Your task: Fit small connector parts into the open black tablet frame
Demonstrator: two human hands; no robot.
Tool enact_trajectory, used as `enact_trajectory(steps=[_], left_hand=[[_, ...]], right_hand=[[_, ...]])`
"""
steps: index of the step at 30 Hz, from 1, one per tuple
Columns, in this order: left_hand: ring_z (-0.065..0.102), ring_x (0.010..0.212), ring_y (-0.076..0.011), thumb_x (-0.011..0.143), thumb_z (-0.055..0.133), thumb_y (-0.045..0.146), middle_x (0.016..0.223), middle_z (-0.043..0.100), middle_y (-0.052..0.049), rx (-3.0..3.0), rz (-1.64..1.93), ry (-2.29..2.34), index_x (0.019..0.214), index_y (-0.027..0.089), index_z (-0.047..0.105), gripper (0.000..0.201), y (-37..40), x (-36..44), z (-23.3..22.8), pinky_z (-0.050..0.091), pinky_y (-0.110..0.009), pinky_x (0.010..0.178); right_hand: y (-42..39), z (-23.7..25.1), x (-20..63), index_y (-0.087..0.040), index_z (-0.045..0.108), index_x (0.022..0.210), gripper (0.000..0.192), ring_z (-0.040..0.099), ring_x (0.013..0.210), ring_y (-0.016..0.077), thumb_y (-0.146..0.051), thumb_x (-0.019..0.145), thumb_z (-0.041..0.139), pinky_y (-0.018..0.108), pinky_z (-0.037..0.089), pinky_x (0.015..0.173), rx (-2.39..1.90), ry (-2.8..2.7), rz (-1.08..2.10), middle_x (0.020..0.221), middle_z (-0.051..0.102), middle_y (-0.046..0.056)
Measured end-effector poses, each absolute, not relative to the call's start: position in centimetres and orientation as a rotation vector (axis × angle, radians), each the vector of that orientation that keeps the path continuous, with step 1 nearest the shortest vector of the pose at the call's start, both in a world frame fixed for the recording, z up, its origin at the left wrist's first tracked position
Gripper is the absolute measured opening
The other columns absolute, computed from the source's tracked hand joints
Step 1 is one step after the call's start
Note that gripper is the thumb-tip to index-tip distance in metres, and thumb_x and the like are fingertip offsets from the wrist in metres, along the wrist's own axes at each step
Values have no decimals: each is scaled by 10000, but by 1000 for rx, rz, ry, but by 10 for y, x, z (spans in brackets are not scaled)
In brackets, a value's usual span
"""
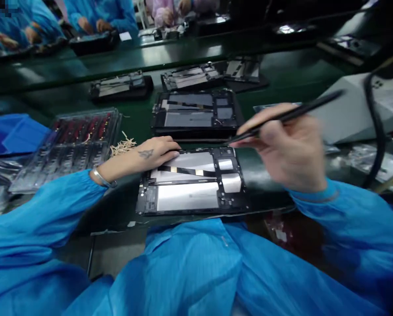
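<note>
The left hand (152, 153) lies flat, fingers loosely spread, pressing the open black tablet chassis with silver panels (191, 184) — thin, light, probably fragile, best held by its frame edges; the right hand (288, 149) pinches a slim black stylus-like tool (291, 115).

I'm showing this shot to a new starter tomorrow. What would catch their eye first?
First, the opened tablet at the near edge of the green bench, its pale inner panels bare. The left hand rests on its upper left corner, while the blurred right hand holds a thin black tool with its tip near the top edge. Behind lie more opened tablets, and a clear parts tray sits to the left.
</note>
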State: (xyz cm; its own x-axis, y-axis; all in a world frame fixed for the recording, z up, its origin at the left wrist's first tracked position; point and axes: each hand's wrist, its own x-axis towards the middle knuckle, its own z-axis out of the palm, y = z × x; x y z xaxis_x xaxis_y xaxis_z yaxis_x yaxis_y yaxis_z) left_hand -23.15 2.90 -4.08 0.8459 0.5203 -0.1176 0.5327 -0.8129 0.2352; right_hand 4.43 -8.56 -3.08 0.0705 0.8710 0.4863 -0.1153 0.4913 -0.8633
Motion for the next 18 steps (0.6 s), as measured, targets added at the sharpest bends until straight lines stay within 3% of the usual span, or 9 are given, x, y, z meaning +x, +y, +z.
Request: enact_trajectory(steps=[5, 8, 13, 18], left_hand=[[622, 986, -207, 1072, 406, 389, 1096, 637, -94, 2659, 298, 785, 1252, 162, 670, 393, 5, -235, -70, 492, -312, 850], [619, 964, -213, 1072, 414, 378, 1066, 644, -81, 2640, 355, 813, 1233, 182, 683, 370, -2, -236, -73, 486, -319, 809], [610, 938, -213, 1076, 396, 366, 1027, 641, -73, 2644, 394, 825, 1188, 183, 697, 369, -4, -235, -73, 482, -321, 776], [611, 944, -216, 1082, 391, 375, 1028, 643, -71, 2674, 405, 834, 1179, 182, 691, 370, -7, -235, -77, 470, -323, 753]], right_hand=[[-43, -49, 7, -184, 726, 876, 179, 694, 744, 125, -361, 909, 725, 284, 625, 741, -1069, -1501, 907, 840, 684, -3], [-42, -57, 4, -188, 721, 898, 173, 695, 801, 142, -355, 930, 694, 286, 607, 769, -1209, -1612, 874, 879, 697, 10], [-50, -54, 9, -211, 727, 912, 167, 697, 851, 159, -364, 944, 670, 238, 572, 649, -1298, -1782, 794, 913, 730, 19], [-49, -52, 9, -216, 731, 910, 147, 696, 851, 163, -338, 949, 660, 241, 569, 648, -1331, -1851, 738, 936, 742, 26]])
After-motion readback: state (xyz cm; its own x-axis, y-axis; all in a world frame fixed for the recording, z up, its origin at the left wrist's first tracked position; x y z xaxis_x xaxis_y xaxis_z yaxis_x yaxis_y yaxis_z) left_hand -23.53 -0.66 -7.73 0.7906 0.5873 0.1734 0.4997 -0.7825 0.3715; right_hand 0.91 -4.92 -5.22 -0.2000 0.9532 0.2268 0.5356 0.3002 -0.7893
